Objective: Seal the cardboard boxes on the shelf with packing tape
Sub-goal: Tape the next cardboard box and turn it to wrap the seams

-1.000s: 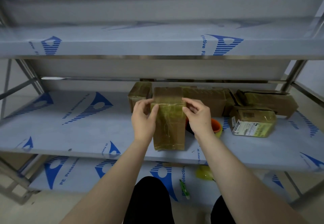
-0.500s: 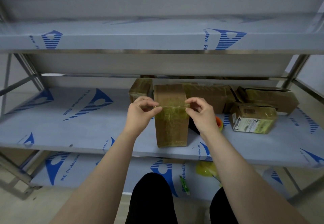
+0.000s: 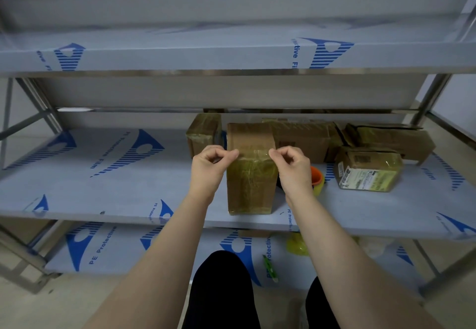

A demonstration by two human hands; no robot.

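Observation:
A tall cardboard box (image 3: 251, 181) stands upright near the front edge of the middle shelf (image 3: 103, 189), its front face covered in shiny tape. My left hand (image 3: 210, 165) pinches one end of a clear tape strip (image 3: 253, 151) at the box's upper left edge. My right hand (image 3: 292, 165) pinches the other end at the upper right edge. The strip stretches across the box's front between my fingertips. An orange tape roll (image 3: 317, 177) sits just behind my right wrist, partly hidden.
More cardboard boxes stand behind: a small one (image 3: 203, 134), a long one (image 3: 304, 139), an open one (image 3: 396, 139) and a labelled one (image 3: 368, 171). On the lower shelf lie a green cutter (image 3: 270, 268) and a yellow object (image 3: 297, 245). An upper shelf (image 3: 180, 55) overhangs.
My hands lifted off the box's sides and now pinch a tape strip held across its upper front. The box stands a little further right in view.

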